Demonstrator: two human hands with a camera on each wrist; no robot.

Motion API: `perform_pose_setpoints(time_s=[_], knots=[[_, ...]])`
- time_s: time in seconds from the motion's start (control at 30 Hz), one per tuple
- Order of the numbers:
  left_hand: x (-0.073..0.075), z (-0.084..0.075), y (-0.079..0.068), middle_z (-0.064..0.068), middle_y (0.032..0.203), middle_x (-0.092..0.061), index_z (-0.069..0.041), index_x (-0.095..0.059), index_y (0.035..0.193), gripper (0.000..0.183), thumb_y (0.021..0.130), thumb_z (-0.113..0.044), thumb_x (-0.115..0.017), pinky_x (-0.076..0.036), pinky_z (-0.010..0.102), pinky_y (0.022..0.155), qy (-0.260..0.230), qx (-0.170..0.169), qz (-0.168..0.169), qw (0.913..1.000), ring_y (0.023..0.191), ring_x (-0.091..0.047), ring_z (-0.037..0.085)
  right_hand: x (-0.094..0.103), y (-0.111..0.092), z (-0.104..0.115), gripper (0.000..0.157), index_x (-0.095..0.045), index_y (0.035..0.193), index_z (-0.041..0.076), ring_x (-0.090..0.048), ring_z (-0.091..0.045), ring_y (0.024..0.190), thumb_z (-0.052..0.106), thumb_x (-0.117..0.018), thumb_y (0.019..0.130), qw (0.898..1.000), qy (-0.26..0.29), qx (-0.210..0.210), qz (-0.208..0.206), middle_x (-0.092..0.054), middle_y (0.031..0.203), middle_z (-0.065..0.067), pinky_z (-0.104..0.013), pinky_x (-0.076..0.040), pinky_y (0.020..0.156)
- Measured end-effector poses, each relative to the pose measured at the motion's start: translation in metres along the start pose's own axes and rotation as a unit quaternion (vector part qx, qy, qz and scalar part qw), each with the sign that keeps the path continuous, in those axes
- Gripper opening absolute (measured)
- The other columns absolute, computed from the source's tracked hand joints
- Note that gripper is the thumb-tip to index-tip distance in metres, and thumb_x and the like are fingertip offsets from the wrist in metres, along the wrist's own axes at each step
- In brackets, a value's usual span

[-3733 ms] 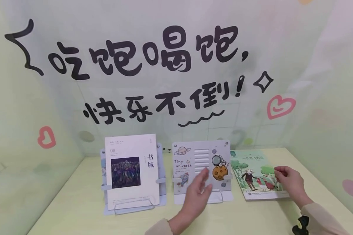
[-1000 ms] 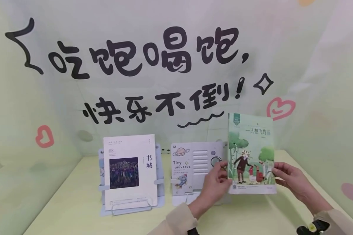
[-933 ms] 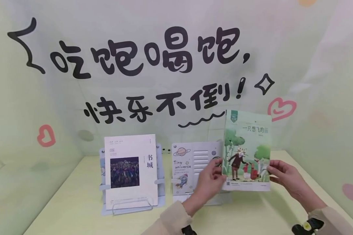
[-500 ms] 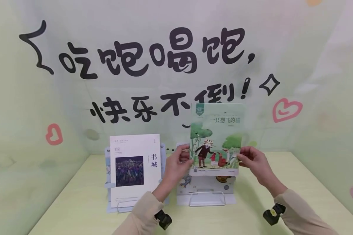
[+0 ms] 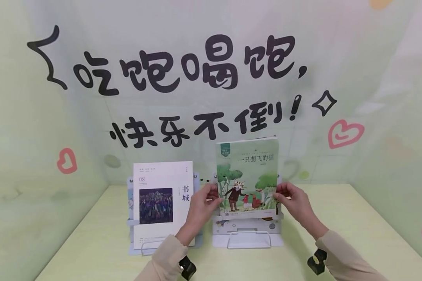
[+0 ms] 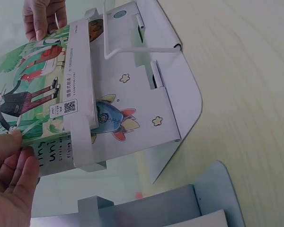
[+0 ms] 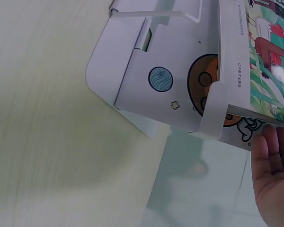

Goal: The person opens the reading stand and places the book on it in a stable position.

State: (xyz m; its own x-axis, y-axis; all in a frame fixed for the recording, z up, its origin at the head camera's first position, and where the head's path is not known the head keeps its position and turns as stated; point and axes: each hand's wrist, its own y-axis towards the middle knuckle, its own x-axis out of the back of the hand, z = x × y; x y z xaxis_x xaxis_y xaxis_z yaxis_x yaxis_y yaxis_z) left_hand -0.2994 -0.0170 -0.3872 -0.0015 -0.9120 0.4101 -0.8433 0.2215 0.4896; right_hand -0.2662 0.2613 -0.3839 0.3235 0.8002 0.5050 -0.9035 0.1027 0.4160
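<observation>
My left hand (image 5: 201, 205) pinches the left edge of a green picture book (image 5: 247, 175), thumb on the front cover. On its opposite edge, my right hand (image 5: 295, 203) grips with the thumb in front. The book leans against the upright plate of a white book stand (image 5: 247, 240), its lower edge above the stand's base. In the left wrist view, a side clip (image 6: 81, 142) overlaps the book's lower corner. The other side clip (image 7: 215, 111) overlaps the opposite lower corner in the right wrist view. Below the book stands the stand's wire rest (image 5: 249, 246).
Close on the left, a second stand (image 5: 131, 234), pale blue, holds a white book (image 5: 161, 230) upright. Both stand on a pale wood table (image 5: 91, 234). Behind is a printed curtain (image 5: 204, 23) with black lettering.
Both hands have taken up the green book from the table, carried it left to the right-hand stand, and lowered it against the plate. The white book stays in its stand.
</observation>
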Motion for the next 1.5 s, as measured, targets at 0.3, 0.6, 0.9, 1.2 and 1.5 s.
perform_pose_setpoints(time_s=[0.3,0.6,0.9,1.2,1.5], knots=[[-0.001,0.011,-0.008,0.003,0.086,-0.065,-0.006,-0.06,0.102,0.028,0.078,-0.005,-0.074,-0.052,0.018,0.066,0.045,-0.018,0.004,0.9988,0.076,-0.06,0.012,-0.007,-0.007,-0.006,0.011,-0.061,0.094,-0.002,-0.056,-0.009,0.072,0.001,-0.066,0.084,0.999,-0.034,-0.021,0.015,-0.064,0.083,-0.008,-0.018,-0.05,0.061],[-0.003,0.017,-0.015,-0.001,0.083,-0.069,-0.01,-0.06,0.099,0.028,0.075,-0.01,-0.076,-0.051,0.021,0.067,0.117,-0.036,0.017,0.9924,0.074,-0.063,0.009,-0.011,-0.019,-0.012,0.008,-0.063,0.091,0.001,-0.054,-0.012,0.071,0.003,-0.067,0.084,0.996,-0.086,-0.017,0.03,-0.063,0.078,-0.003,-0.021,-0.046,0.058],[-0.005,0.02,-0.02,-0.003,0.077,-0.067,-0.015,-0.06,0.087,0.019,0.078,-0.021,-0.076,-0.041,0.017,0.056,0.218,-0.033,0.038,0.9745,0.064,-0.055,0.006,-0.016,-0.026,-0.019,0.01,-0.065,0.076,0.011,-0.053,-0.013,0.07,0.007,-0.074,0.078,0.983,-0.171,0.058,0.011,-0.064,0.07,0.005,-0.031,-0.046,0.066],[-0.007,0.016,-0.016,-0.006,0.07,-0.062,-0.016,-0.06,0.082,0.02,0.077,-0.027,-0.076,-0.039,0.018,0.054,0.298,-0.047,0.051,0.952,0.06,-0.05,0.006,-0.019,-0.027,-0.021,0.013,-0.063,0.073,0.014,-0.044,-0.012,0.064,0.011,-0.075,0.078,0.975,-0.213,0.066,-0.015,-0.063,0.069,0.005,-0.029,-0.035,0.059],[0.006,0.013,-0.022,-0.003,0.081,-0.067,-0.013,-0.066,0.092,0.018,0.081,-0.026,-0.072,-0.045,0.022,0.06,0.3,-0.054,0.062,0.9503,0.069,-0.057,0.01,-0.017,-0.026,-0.021,0.004,-0.068,0.082,0.009,-0.057,-0.016,0.073,0.011,-0.071,0.083,0.985,-0.167,0.031,0.006,-0.066,0.075,0.003,-0.033,-0.046,0.065]])
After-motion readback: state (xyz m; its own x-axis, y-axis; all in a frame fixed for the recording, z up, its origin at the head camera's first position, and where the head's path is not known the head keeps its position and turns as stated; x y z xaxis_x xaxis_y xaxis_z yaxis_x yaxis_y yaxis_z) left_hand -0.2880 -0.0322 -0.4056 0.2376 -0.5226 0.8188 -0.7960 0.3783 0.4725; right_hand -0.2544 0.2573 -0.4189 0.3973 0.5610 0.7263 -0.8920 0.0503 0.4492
